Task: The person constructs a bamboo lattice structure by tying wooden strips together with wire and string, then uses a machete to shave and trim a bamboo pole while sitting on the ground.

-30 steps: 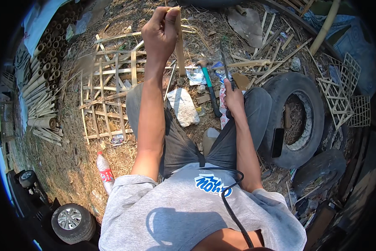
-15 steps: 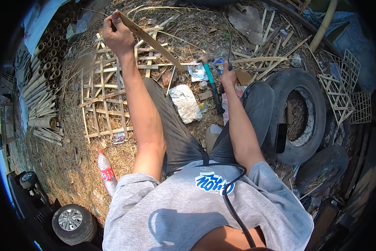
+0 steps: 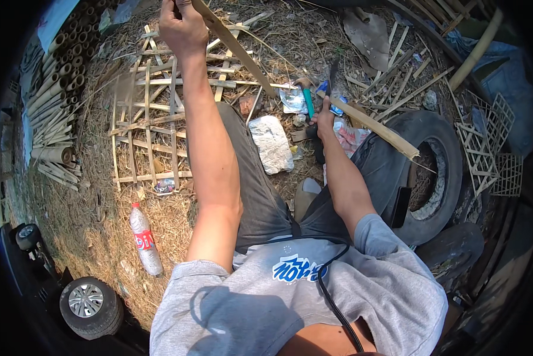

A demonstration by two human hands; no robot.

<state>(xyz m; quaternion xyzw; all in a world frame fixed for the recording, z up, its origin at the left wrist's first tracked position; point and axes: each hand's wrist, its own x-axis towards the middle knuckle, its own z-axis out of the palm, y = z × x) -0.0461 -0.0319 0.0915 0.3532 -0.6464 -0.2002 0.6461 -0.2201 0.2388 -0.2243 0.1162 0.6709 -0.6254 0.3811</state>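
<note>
My left hand, at the upper left, is closed on one end of a flat bamboo strip. That strip slants down to the right across the lattice. My right hand is wrapped round a knife, its dark blade pointing away from me. A second pale bamboo strip runs from beside the right hand over my right knee to the tyre; whether a finger touches it I cannot tell. A hammer with a teal handle lies just left of that hand, partly hidden by it.
A bamboo lattice lies on the left. A whitish block sits between my legs. Beyond my right knee lies a large tyre with a black phone-like slab. A plastic bottle and stacked bamboo poles are farther left.
My left hand and its strip have shifted slightly up and right in view. The second strip now crosses beside my right hand toward the tyre. The knife blade shows more plainly.
</note>
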